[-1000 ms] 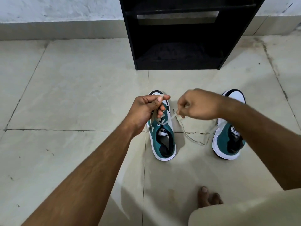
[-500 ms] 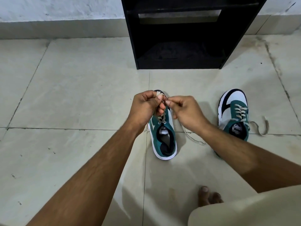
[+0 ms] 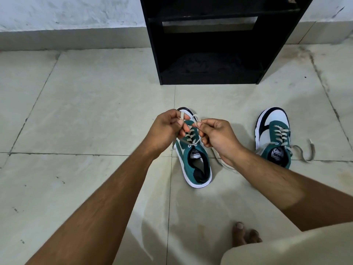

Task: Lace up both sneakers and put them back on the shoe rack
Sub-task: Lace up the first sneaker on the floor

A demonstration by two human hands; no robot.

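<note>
Directly in front of the shoe rack, the near sneaker is laced through its eyelets; left hand and right hand each pinch a lace end, forming the knot. The other sneaker, right of the rack's front, lies laced but untied. Since half a second ago the hands sit closer, and neither shoe is racked yet

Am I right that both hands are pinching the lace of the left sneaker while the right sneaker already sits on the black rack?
Not quite. The head view shows the right sneaker on the floor tiles, short of the rack. The rest holds: left hand and right hand pinch the lace of the left sneaker.
</note>
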